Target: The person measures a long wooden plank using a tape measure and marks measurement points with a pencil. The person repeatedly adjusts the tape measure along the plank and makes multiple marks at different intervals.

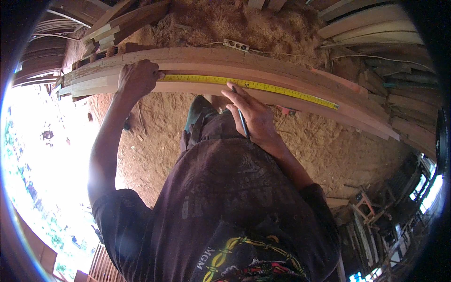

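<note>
A yellow tape measure [291,95] lies stretched along a long wooden board [329,109] in front of me. My left hand [137,79] is closed around the left end of the tape; what sits inside its grip is mostly hidden. At the tape's middle, my right hand [256,115] holds a thin dark pencil [243,123] between its fingers. The pencil's upper end reaches the tape, and the fingertips rest at the board's near edge. The free end of the tape lies flat toward the board's right.
More long boards [188,55] lie alongside, just beyond. A white power strip [236,45] with a cable rests behind them among wood shavings [268,28]. Stacked timber [376,28] stands at the far right, more [122,23] at the far left. Earth floor [324,155] lies below.
</note>
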A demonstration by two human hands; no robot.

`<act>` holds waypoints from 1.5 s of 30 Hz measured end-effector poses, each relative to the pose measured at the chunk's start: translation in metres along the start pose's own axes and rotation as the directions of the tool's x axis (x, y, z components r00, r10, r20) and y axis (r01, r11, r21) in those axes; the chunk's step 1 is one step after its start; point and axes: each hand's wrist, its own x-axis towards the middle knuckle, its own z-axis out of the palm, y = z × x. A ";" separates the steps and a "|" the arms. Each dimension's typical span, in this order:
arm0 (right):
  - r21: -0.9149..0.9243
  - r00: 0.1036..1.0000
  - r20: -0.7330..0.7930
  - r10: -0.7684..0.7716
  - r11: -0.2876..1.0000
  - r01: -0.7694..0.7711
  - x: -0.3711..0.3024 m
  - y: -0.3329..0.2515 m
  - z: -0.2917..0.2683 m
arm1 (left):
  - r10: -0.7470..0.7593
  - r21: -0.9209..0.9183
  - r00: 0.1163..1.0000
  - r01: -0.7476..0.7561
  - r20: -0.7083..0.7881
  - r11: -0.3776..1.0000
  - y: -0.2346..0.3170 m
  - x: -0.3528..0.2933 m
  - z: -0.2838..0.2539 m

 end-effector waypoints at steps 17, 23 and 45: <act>0.009 0.998 0.055 0.016 1.000 -0.016 0.001 0.002 0.006 | -0.007 -0.013 0.999 0.007 0.041 1.000 0.002 0.000 -0.008; 0.093 0.998 0.037 0.055 0.994 -0.058 -0.001 0.002 0.011 | 0.078 0.066 0.997 -0.078 -0.001 0.995 -0.014 0.001 0.012; -0.268 0.781 -0.577 0.241 0.847 -0.459 -0.083 0.117 -0.152 | 0.054 0.042 0.999 -0.054 -0.007 0.998 -0.014 0.003 -0.004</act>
